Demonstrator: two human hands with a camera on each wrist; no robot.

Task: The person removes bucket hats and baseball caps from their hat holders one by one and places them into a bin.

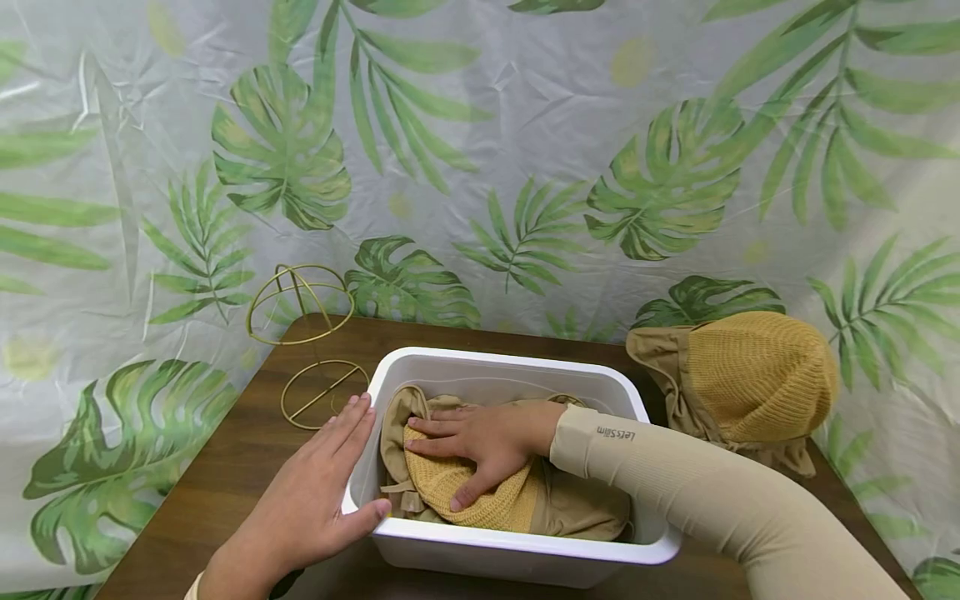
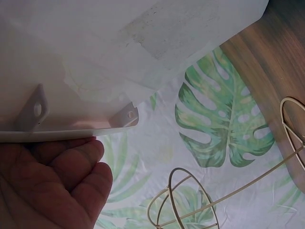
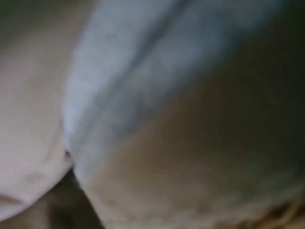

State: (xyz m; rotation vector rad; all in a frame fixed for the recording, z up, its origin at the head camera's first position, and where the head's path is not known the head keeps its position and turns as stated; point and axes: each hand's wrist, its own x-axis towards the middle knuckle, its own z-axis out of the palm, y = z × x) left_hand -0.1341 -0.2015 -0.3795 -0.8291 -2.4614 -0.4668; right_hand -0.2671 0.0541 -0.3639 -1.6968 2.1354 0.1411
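A white plastic bin (image 1: 517,542) stands on the table, with a yellow knit hat (image 1: 487,504) with tan cloth parts lying inside it. My right hand (image 1: 480,442) rests palm down on the knit, its fingers spread. The right wrist view is blurred and mostly filled with pale and tan cloth. Against the bin's left rim lies my left hand (image 1: 322,483), fingers straight and thumb at the front corner. From below, the left wrist view shows the left hand's fingers (image 2: 86,162) touching the rim's outer edge. Whatever lies under the hat is hidden.
Another yellow knit hat (image 1: 761,375) with tan cloth sits at the table's right back. A gold wire stand (image 1: 318,333) is at the left back, close to the bin. Behind the brown wooden table (image 1: 217,492) hangs a leaf-printed sheet (image 1: 540,108).
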